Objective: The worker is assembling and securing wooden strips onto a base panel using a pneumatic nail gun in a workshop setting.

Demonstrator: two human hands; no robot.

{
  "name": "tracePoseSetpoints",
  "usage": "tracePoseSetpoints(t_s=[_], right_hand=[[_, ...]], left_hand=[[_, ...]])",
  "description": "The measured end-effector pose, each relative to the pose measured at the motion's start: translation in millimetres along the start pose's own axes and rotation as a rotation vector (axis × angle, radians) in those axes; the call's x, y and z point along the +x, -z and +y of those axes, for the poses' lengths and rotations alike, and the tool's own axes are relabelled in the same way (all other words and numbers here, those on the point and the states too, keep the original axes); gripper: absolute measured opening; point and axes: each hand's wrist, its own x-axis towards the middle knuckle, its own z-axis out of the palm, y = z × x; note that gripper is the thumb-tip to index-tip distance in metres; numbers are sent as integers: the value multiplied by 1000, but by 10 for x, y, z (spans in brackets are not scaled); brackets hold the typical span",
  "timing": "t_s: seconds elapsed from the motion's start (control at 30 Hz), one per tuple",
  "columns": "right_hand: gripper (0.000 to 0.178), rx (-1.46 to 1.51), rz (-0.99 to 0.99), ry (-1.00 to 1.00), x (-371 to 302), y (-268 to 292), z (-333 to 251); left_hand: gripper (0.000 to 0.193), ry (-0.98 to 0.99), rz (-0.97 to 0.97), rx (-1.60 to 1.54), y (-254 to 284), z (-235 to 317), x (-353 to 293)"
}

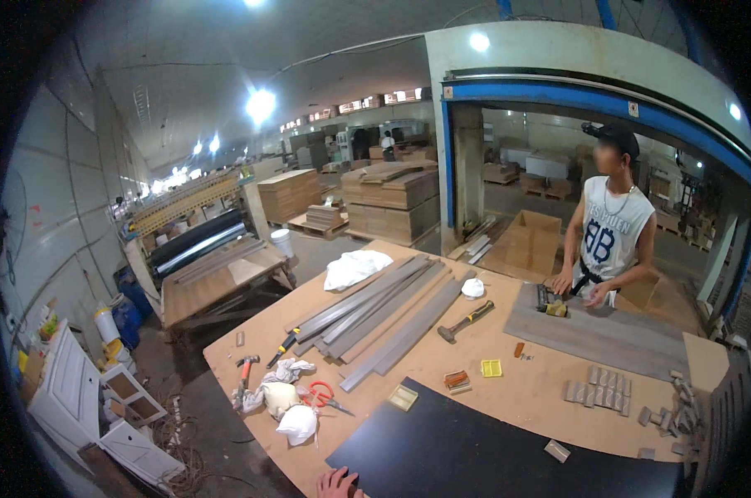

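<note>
My left hand (338, 484) rests at the lower edge of the view, beside the left end of a large black panel (458, 440). Its visible fingers lie side by side, a little apart, with nothing seen in them; the rest of the hand is cut off. My right hand does not show. On the black panel lies a small grey-brown wooden block (557, 451). Just beyond the panel sit a pale yellow tray (403, 397), red-handled scissors (325, 398) and white bundled bags (297, 424).
Grey strips (384, 311) are stacked mid-table near a hammer (467, 321). An orange-and-black hammer (245, 373) lies at left. Small blocks (599, 390) cluster at right. Across the table, a co-worker (614, 216) handles a yellow-and-black tool (551, 304) on a grey board (591, 336).
</note>
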Motion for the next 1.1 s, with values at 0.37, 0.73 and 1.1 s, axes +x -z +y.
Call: tracePoseSetpoints(t_s=[0.37,0.73,1.1], right_hand=[[56,-10,19,18,-14,-10,-27],[56,-13,3,12,-5,2,-36],[40,-213,98,74,113,91,-156]], left_hand=[[50,38,-4,1,67,36,-8],[50,-19,19,-83,81,56,-10],[47,-82,61,-32,8,-81,126]])
